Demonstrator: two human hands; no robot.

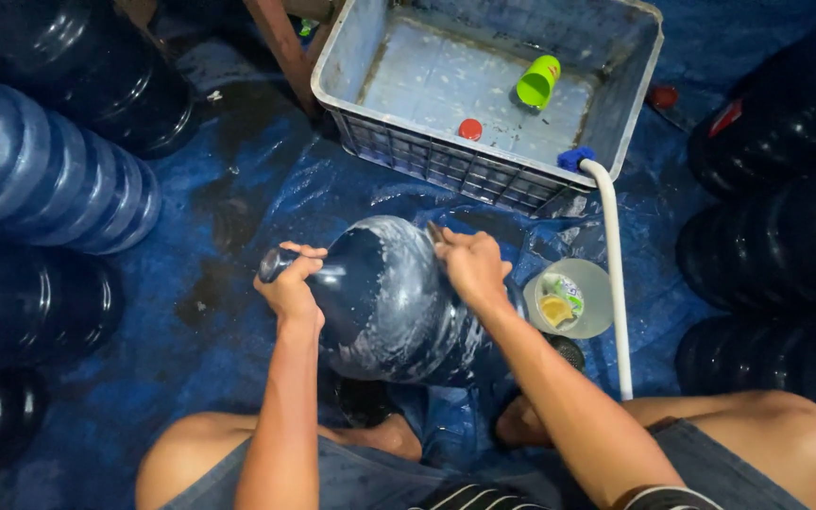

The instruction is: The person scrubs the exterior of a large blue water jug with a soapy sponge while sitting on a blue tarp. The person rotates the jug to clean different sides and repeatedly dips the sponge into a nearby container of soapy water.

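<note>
The big water jug (389, 302) is dark blue translucent plastic, glossy and wet, streaked with white suds; the crate (351, 57) is grey matt plastic with a gridded wall; the tarpaulin (238, 189) underneath is blue, crinkled, wet-shiny; the hose (613, 264) looks smooth white plastic.

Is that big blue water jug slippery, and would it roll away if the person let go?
Probably slippery: the big blue water jug looks wet with white suds. It lies on its round side, so it might roll; the left hand grips its neck and the right hand presses its body. It looks stiff, likely light if empty.
</note>
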